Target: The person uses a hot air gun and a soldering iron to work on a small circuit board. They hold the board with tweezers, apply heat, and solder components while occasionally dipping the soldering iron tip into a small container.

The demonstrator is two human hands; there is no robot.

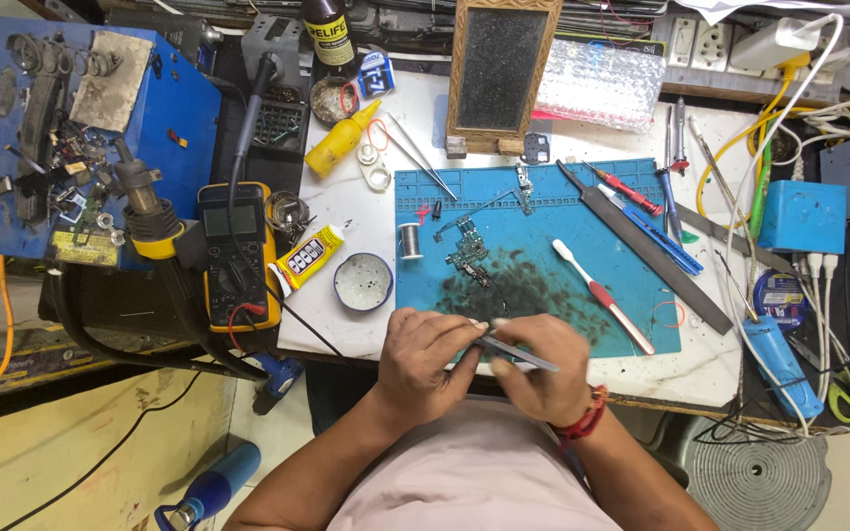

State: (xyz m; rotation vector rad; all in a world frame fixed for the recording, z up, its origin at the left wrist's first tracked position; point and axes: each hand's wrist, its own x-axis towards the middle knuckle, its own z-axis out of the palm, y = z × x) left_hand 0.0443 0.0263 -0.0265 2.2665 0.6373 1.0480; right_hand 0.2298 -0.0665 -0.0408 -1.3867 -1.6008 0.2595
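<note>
At 6 o'clock on the blue silicone work mat (543, 211), our left hand (425, 359) and right hand (543, 369) together pinch slim steel tweezers (516, 354); a slip could fling whatever tiny part they hold (hidden) among the loose green circuit boards (469, 254) at 12 o'clock.

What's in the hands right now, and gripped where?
The right hand pinches metal tweezers about mid-shaft, tips toward the left hand. The left hand's fingers close round something small at the tips; it cannot be made out.
</note>
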